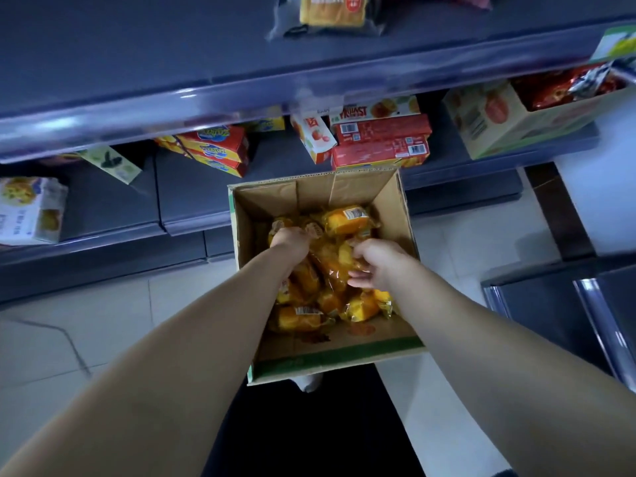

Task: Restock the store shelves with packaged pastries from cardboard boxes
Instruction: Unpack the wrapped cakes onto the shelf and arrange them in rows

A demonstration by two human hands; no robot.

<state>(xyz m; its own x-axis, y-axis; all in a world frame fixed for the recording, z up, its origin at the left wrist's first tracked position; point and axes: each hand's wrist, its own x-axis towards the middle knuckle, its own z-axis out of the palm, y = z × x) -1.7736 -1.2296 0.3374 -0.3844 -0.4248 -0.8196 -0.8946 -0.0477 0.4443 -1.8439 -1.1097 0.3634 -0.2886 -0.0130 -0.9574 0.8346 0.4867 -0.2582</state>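
As the person bends over the cardboard box [330, 359] on the floor, both bare arms reach down into it. The right hand [375, 266] curls fingers and thumb onto one of the packaged pastries [346, 220] heaped across the box bottom. The left hand [290, 241], nearer the box's left wall, has its fingers buried among wrappers, so I cannot tell its grip. These packs look light, soft and crushable in slick film; I'd take each gently round its middle. Beyond, red cartons [380, 142] sit at the lower shelf's [110, 201] front edge, and one pastry pack [332, 10] lies on the upper shelf [137, 46].
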